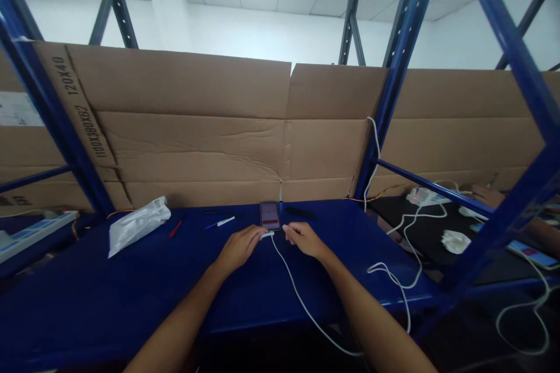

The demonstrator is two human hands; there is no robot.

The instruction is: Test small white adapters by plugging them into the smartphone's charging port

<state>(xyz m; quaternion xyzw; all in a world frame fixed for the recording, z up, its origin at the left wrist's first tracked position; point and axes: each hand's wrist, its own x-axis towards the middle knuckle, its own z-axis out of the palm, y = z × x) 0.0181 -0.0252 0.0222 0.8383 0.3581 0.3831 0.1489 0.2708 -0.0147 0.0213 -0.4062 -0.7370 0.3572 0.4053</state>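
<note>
A phone with its screen lit lies on the blue tabletop, near the cardboard at the back. Just below its bottom edge is a white plug end, and a white cable runs from there toward the front edge. My left hand is closed, with its fingertips at the white plug end. To the right of the phone's lower corner, my right hand has its fingers curled and pinched together. What it holds, if anything, is too small to make out.
A silvery-white plastic pouch, a red pen and a blue-and-white pen lie left. At right, a loose white cable hangs near a blue rack post. Another person's arm shows beyond it. Cardboard walls the back.
</note>
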